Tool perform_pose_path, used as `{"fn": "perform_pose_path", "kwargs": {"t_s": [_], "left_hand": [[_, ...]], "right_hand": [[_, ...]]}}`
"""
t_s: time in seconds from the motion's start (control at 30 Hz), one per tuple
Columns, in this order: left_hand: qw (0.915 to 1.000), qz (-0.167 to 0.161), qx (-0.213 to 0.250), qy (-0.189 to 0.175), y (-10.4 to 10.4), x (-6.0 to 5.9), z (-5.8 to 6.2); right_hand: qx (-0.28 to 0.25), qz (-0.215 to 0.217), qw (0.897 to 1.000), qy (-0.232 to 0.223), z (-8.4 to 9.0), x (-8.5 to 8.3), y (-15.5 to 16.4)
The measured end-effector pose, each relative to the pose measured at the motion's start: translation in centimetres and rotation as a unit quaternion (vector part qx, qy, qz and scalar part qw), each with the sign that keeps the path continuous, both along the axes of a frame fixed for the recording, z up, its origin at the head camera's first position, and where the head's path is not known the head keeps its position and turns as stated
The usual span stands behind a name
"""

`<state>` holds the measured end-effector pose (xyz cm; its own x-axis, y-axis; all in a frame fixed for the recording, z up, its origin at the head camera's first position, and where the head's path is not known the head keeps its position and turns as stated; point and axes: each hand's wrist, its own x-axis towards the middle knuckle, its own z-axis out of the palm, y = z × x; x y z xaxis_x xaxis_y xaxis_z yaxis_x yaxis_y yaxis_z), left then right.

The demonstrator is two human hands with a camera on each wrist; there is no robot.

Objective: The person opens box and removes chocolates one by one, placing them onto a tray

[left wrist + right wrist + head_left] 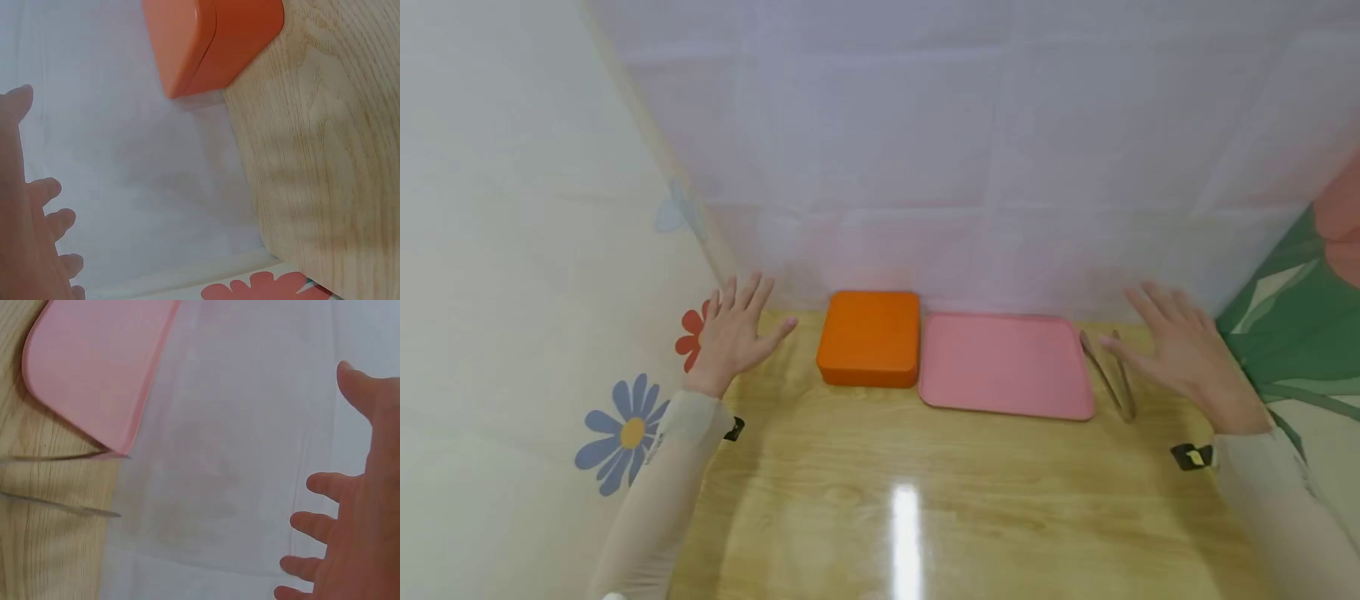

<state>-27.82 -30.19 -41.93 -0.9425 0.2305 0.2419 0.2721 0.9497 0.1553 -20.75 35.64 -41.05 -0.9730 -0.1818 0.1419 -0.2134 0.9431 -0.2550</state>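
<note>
- My left hand (730, 333) and right hand (1183, 354) both hover over the wooden table (880, 492) with fingers spread, holding nothing.
- The metal tongs (1108, 375) lie just beside my right hand, hard against the pink tray (1003, 362); a careless reach could knock them under its rim or skid the tray.
- The orange box (870, 337) sits near my left hand, touching the tray, so nudging one may shove the other.
- The cloth backdrop (925, 150) hangs close; my fingers could snag it.

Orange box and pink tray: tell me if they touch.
Cannot tell. In the head view the orange box and pink tray sit edge to edge; no clear gap or contact shows.
</note>
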Motion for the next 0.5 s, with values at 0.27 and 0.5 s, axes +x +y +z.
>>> {"fn": "perform_pose_path", "kwargs": {"t_s": [0.27, 0.5], "left_hand": [[0.9997, -0.003, 0.02, 0.015, -0.2, 0.0, -0.6], [0.9994, -0.013, 0.03, 0.008, 0.0, 0.1, -0.9]], "right_hand": [[-0.037, 0.012, 0.999, 0.005, -0.1, -0.6, -2.4], [-0.11, 0.012, 0.994, -0.004, -0.4, -0.8, -4.0]]}}
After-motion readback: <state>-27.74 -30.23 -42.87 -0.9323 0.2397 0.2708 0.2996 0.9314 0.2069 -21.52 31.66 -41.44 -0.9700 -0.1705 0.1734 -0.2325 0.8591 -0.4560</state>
